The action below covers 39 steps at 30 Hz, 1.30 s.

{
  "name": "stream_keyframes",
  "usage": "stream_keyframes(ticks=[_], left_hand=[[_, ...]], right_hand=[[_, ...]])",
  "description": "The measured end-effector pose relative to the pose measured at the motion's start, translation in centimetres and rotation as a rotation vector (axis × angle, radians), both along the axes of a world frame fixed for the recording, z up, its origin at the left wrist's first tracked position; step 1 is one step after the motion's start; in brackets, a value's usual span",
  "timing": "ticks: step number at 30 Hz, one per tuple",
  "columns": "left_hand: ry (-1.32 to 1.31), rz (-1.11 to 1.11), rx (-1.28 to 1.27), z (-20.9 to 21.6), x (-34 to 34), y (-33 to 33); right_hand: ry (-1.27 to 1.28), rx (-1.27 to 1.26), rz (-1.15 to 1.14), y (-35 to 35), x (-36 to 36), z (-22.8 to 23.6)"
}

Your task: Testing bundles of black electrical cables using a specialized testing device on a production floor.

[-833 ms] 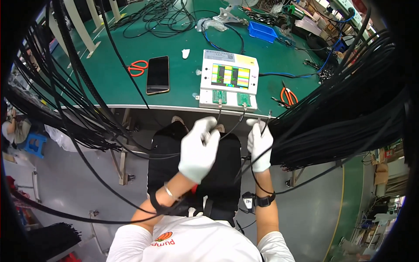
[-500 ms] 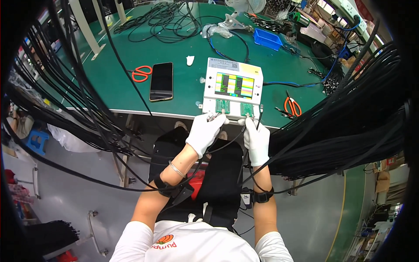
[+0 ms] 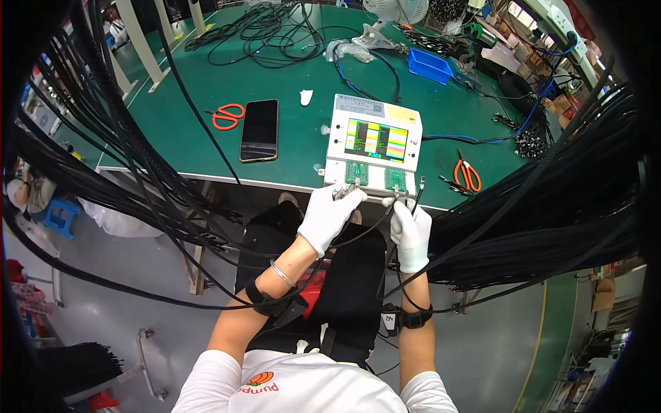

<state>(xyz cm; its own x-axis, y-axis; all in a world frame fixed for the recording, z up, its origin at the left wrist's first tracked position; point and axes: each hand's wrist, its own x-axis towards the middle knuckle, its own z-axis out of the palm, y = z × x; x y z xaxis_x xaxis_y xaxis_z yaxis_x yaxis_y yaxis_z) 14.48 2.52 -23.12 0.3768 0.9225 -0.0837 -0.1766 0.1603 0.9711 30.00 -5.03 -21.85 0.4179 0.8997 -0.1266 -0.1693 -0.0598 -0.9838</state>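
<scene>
A white tester box [image 3: 335,153] with a lit colour screen [image 3: 376,140] sits at the near edge of the bench. Two small green circuit boards, a left one [image 3: 356,171] and a right one [image 3: 395,178], are set in its front ledge. My gloved left hand [image 3: 326,219] pinches a black cable's end at the left board, its metal plug largely hidden by the fingers. At the right board, my gloved right hand [image 3: 411,233] has its fingers closed on another cable plug [image 3: 397,191]. A further cable end [image 3: 421,184] sticks up beside that hand.
A phone [image 3: 259,131] and orange-handled scissors [image 3: 227,117] lie left of the box; orange-handled cutters [image 3: 467,176] lie right. A blue tray [image 3: 429,65] and coiled black cables [image 3: 265,34] are farther back. Thick bundles of black cable [image 3: 523,220] hang at both sides.
The whole view has shifted slightly, moving the bench items right and down in the picture. My right fingers sit slightly farther back from the right board, showing more of the plug.
</scene>
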Motion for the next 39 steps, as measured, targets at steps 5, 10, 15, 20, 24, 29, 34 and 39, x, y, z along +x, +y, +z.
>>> stream_keyframes(ticks=[5,10,15,20,24,29,34,39], left_hand=[[0.141,0.044,0.315,-0.1,-0.2,-0.3],[0.417,0.013,0.323,1.0,-0.8,-0.7],[0.304,0.064,0.310,0.5,-0.1,-0.5],[0.140,0.049,0.092,0.9,0.4,-0.7],[0.100,0.018,0.024,0.0,-0.8,-3.1],[-0.125,0.142,-0.134,-2.5,-0.9,-4.3],[-0.171,-0.092,-0.363,-0.8,-0.6,-5.3],[-0.066,0.029,0.068,-1.9,1.2,-4.4]], right_hand=[[0.022,0.048,-0.027,-0.3,0.4,-1.0],[0.034,0.028,-0.047,-0.4,0.4,-0.7],[0.005,0.005,-0.040,0.2,-0.3,0.4],[0.003,0.020,-0.008,1.0,0.0,0.1],[-0.204,-0.113,0.018,-0.9,-1.3,-0.3],[-0.189,0.133,0.016,-3.2,-2.9,-1.8],[-0.335,0.072,0.067,-3.7,-4.0,-0.8],[-0.494,0.075,0.024,-3.3,-5.3,-0.4]])
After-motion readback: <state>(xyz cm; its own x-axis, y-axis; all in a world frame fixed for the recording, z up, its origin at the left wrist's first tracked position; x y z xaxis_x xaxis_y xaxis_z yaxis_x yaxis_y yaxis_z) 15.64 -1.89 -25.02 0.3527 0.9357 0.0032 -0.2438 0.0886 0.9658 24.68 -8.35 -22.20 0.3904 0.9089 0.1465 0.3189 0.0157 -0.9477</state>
